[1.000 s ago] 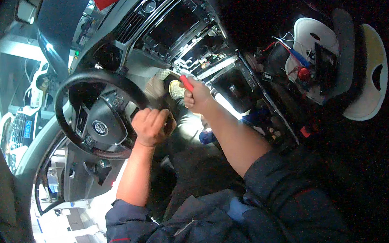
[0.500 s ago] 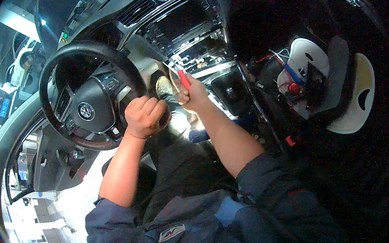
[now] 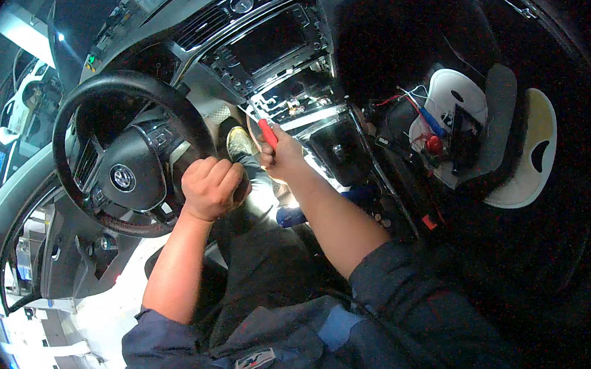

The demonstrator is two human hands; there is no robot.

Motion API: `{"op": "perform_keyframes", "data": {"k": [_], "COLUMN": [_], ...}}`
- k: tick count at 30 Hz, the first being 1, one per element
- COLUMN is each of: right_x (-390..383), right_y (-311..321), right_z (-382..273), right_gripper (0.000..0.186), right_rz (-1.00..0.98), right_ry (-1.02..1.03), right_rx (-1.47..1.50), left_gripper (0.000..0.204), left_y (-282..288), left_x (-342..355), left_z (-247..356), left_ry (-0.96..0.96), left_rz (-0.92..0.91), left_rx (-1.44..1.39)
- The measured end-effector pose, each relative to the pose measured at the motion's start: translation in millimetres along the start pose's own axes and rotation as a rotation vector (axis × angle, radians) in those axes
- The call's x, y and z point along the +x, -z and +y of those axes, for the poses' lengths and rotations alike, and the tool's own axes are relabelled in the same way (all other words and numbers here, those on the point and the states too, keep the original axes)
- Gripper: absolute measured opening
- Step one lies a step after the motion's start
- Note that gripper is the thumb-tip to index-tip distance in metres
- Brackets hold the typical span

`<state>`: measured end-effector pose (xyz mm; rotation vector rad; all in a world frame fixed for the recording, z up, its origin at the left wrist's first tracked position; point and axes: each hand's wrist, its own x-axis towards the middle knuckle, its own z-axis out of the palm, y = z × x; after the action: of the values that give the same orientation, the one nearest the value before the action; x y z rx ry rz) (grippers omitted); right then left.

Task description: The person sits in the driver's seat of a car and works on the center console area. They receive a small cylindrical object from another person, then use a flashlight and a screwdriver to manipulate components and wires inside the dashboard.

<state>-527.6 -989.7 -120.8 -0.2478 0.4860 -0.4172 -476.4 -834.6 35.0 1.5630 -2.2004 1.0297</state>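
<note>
My right hand (image 3: 282, 156) grips the red handle of a screwdriver (image 3: 267, 133). Its thin shaft points up and left into the opened centre console (image 3: 296, 94), where bare frame and brackets show; the tip is hard to make out. Beside the right rim of the steering wheel (image 3: 135, 85), my left hand (image 3: 212, 188) is closed in a fist, knuckles up. It covers part of the rim, and whatever lies inside its fingers is hidden. Bright light falls on the trouser leg between the hands.
A blue tube-shaped object (image 3: 292, 217) lies under my right forearm. Above the console is a dark screen (image 3: 272, 45). On the passenger side sit pale rounded panels (image 3: 538, 156), red and white wires, and a blue-handled tool (image 3: 431, 122). A shoe (image 3: 239, 141) shows below the console.
The whole view has shifted slightly, so the car interior appears lower and to the left. Both hands keep nearly the same places against the wheel and console, the screwdriver still in the right.
</note>
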Motion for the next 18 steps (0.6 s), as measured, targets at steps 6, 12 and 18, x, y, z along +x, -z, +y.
{"op": "perform_keyframes", "data": {"k": [6, 12, 18], "right_x": [-16, -14, -12], "right_y": [-10, 2, -12], "right_z": [4, 7, 1], "right_gripper": [0.033, 0.036, 0.047], "right_rz": [0.432, 0.429, 0.153], "right_ry": [0.860, 1.169, 0.360], "right_rx": [-1.144, -1.422, -0.566], "left_gripper": [0.022, 0.021, 0.025], "left_y": [2, 0, 1], "left_x": [3, 2, 0], "left_z": [1, 0, 0], "left_ry": [-0.006, -0.002, 0.020], "left_rz": [0.000, 0.020, -0.004], "left_rx": [0.023, -0.005, -0.019]}}
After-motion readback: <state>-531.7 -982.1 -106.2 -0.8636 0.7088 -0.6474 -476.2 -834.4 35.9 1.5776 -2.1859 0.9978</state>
